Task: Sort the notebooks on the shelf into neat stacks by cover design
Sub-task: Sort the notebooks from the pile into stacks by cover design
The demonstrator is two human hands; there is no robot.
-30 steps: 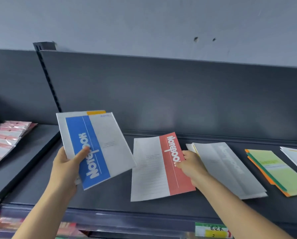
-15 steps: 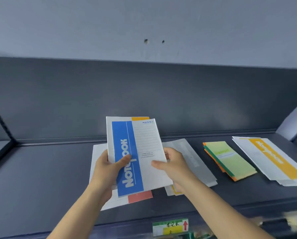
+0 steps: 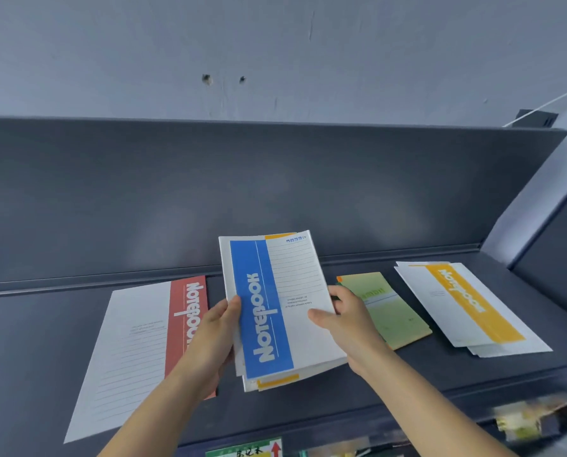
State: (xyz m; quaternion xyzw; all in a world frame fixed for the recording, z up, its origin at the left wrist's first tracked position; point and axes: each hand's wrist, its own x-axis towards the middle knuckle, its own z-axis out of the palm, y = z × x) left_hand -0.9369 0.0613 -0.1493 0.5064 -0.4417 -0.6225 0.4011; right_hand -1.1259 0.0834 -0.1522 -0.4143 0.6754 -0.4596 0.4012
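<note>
Blue-banded notebook: top item of a small bundle held above the shelf, mid-scene, tilted up toward me. My left hand grasps the left edge, thumb across the cover. My right hand grasps the right edge, thumb on the cover, fingers behind.

Yellow-banded notebook: in the same bundle, under the blue one, its stripe peeking out at the near edge. This bundle is therefore mixed.

Red-banded notebook: flat on the shelf at the left, one copy as far as I can tell, its near right corner hidden by my left forearm.

Green stack: on the shelf just right of my right hand, with orange showing at its far corner. Edges are not square.

Yellow-banded stack: on the shelf at the right, several copies, fanned and uneven.

Status, my judgement: the sort is partly done, as red, green and yellow each have a place. Left to do: split the yellow copy out of my bundle, give blue its own spot, and square the green and yellow stacks.
</note>
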